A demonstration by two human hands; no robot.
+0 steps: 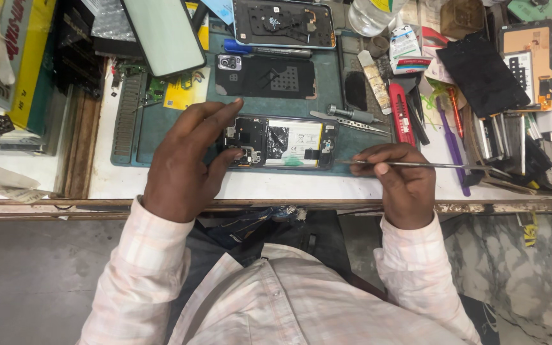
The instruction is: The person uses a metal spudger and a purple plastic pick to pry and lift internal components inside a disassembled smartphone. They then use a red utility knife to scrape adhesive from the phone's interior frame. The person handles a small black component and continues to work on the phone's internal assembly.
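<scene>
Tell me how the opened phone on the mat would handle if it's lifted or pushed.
The opened phone looks stiff and flat, so it probably won't roll or tip. Its back is off, with battery and boards bared, so likely fragile. The left hand steadies it on the green mat, suggesting it could slide.

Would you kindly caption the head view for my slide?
Left hand steadies an opened phone while right hand holds tweezers.

A white workbench (161, 185) carries a green mat (161, 124) — a purple tool (453, 150) lies beside it.
</scene>
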